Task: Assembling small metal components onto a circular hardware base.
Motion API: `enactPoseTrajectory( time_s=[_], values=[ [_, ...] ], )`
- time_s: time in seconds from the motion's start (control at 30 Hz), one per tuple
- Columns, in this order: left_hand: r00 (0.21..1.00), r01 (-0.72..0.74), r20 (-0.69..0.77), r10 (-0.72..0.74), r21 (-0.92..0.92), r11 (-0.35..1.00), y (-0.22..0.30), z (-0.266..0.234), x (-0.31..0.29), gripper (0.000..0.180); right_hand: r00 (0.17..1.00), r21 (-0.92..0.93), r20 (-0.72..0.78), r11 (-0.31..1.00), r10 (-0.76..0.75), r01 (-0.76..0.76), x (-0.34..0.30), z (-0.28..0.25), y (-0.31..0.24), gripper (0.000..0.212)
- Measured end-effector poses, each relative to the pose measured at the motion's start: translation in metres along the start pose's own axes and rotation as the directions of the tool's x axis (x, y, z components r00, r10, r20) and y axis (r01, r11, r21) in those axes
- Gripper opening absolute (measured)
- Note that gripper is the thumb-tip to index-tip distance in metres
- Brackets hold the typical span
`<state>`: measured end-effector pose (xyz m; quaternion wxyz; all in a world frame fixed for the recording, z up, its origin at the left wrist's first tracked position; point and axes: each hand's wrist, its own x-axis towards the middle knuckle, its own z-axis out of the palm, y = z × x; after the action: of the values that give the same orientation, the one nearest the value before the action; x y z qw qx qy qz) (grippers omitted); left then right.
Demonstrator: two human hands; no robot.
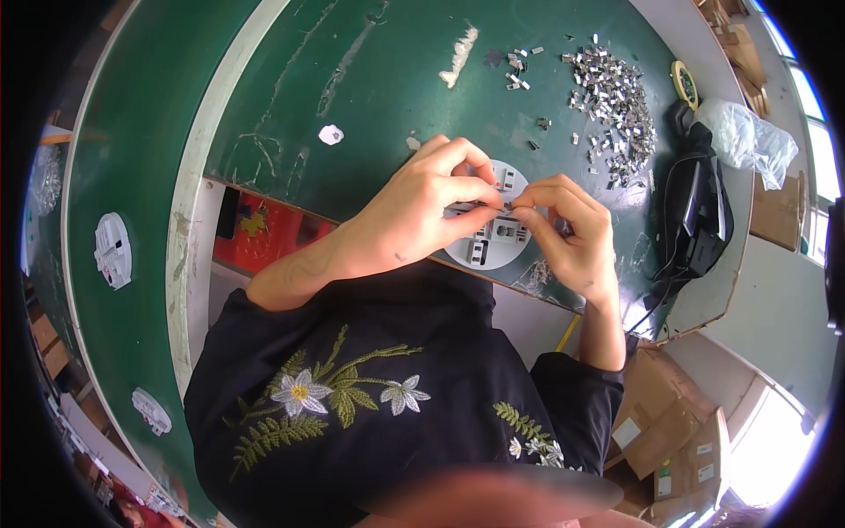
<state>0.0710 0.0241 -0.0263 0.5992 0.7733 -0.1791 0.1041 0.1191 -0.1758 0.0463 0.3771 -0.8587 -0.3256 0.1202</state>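
A round grey-white plastic disc [505, 255] with raised slots and small dark fittings lies at the near edge of the green table. Over it my left hand [429, 195] is closed in a pinch, thumb and forefinger meeting above the disc's middle. From the other side my right hand [570, 231] also pinches, its fingertips almost touching those of the left. Something small and dark shows between the two sets of fingertips, too small to name. Both hands hide much of the disc. Beyond my right hand spreads a heap of small shiny metal clips [613, 110].
Stray clips [518, 81] lie left of the heap. A black device with a cable [695, 207], a clear plastic bag [748, 141] and a tape roll [684, 84] line the right side. Another white disc [113, 251] rests on the left-hand green surface. Cardboard boxes [660, 414] stand lower right.
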Motion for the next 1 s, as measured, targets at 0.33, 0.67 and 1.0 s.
enactPoseTrajectory(
  time_s=[0.33,0.67,1.0],
  values=[
    [0.999,0.010,-0.039,-0.011,-0.011,1.000,-0.001,-0.005,-0.003,0.018,0.996,-0.160,-0.036,0.984,-0.081,0.074,0.002,0.012,-0.002,0.012],
    [0.990,-0.062,-0.125,0.073,0.088,0.994,-0.004,-0.005,-0.005,0.020,0.932,-0.388,-0.051,0.867,-0.358,0.312,0.005,0.027,0.007,0.023],
    [0.985,-0.089,-0.138,0.100,0.080,0.993,-0.010,-0.006,-0.005,0.019,0.930,-0.389,0.036,0.852,-0.367,0.351,0.009,0.029,0.005,0.026]
  ],
)
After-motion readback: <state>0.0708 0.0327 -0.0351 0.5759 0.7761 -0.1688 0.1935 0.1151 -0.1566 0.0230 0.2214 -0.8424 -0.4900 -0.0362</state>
